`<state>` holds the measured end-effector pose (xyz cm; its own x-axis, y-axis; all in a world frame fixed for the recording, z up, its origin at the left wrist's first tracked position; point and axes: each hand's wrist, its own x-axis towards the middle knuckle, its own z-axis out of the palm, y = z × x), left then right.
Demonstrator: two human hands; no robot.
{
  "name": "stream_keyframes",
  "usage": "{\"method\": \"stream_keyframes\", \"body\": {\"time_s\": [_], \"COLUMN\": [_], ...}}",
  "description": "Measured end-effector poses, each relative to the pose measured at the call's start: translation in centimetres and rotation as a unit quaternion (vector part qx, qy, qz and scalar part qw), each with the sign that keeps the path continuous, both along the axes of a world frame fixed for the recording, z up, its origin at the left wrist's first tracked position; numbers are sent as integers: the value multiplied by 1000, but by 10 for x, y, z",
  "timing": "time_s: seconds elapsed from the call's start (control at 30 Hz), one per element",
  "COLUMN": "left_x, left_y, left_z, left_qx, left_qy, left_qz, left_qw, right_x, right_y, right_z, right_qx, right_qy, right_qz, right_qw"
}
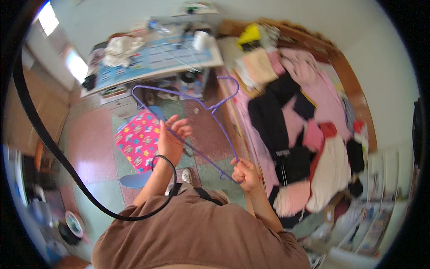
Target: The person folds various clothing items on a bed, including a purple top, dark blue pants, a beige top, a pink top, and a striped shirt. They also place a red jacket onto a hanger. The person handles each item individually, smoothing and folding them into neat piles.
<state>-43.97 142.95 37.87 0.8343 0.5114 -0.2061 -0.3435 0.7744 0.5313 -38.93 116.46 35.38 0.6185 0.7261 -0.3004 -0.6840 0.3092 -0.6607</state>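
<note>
A purple hanger (214, 107) is held a little above the middle of the frame, in front of the person's body. Its long axis slopes from upper left to lower right: one shoulder end lies toward the upper left, the other at the right hand (247, 175). The neck is on the upper-right side, and the hook rises from it to the upper right, then bends over so that its tip points left. The right hand's fingers are closed around the lower-right end. The left hand (171, 142) is at the long straight bar, its fingers loosely curled and parted, not gripped tight. A pink patterned cloth (141, 139) lies left of centre, a desk (156, 56) at the upper left, and a clothes-strewn bed (329, 107) at the right.
</note>
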Motion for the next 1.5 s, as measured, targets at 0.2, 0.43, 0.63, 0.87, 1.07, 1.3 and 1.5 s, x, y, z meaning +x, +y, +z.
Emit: {"method": "stream_keyframes", "body": {"time_s": [0.2,0.43,0.63,0.87,1.07,1.3,1.5], "left_x": [-5,-123,-170,-74,-23,0,69], "left_y": [-191,-498,-685,-759,-824,-998,-1094], "left_z": [-20,-63,-113,-183,-182,-178,-237], "left_qx": [-43,41,295,245,279,175,149], "left_qy": [40,83,-23,198,153,195,207], "left_qz": [-259,-567,-659,-350,-112,-197,-165], "left_qw": [964,819,691,882,941,945,953], "right_x": [-132,-263,-364,-364,-329,-296,-279], "right_y": [-196,-407,-572,-715,-839,-983,-1151], "right_z": [-4,0,21,12,-7,2,-57], "right_qx": [-192,-282,-354,-443,-475,-468,-458], "right_qy": [-137,-110,-38,-56,-37,-22,-33], "right_qz": [-148,-462,-578,-578,-535,-551,-539], "right_qw": [960,834,735,683,698,691,706]}}
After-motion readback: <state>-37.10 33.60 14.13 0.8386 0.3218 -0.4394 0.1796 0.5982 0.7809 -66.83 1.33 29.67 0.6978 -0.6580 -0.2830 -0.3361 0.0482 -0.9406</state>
